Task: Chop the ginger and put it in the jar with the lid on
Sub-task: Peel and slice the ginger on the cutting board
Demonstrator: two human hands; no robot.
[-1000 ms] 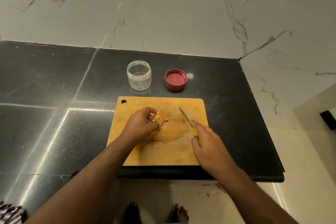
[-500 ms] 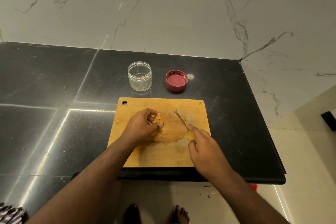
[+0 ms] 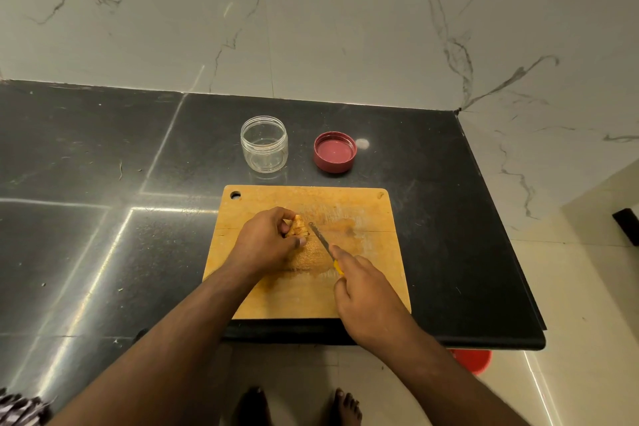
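A wooden cutting board lies at the front edge of the black counter. My left hand pinches a small yellow-brown piece of ginger against the board. My right hand grips a knife with a yellow handle, forefinger along its spine, and the blade lies just right of the ginger. An empty clear jar stands open behind the board. Its red lid lies upside down to the jar's right.
The black counter ends at a marble wall behind and on the right. Its front edge is just below the board. A red object shows on the floor under the counter's right corner. My bare feet are below.
My right hand has brought the knife leftward, so the blade now lies close beside the ginger. My left hand has kept its hold on the ginger.
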